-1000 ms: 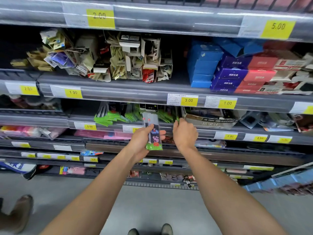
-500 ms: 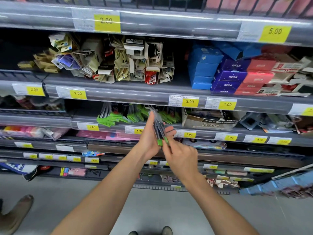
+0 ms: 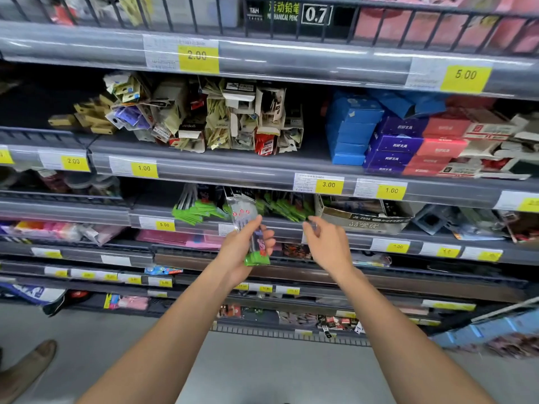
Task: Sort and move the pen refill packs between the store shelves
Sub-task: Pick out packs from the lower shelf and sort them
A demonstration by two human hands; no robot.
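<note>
The refill packs [image 3: 250, 234] look light, thin and slippery in clear film, likely to bend or fan apart, so a grip across the stiffer green card end seems best. The left hand [image 3: 243, 252] clasps them upright before the shelf [image 3: 277, 225]; the right hand [image 3: 326, 243] reaches alongside, fingers loosely curled, holding nothing.

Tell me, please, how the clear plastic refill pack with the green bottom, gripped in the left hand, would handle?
The clear green-bottomed refill pack probably feels light, as the left hand grips it alone. It stands upright unsupported, so it seems fairly stiff. Its glossy film may be slippery.
</note>
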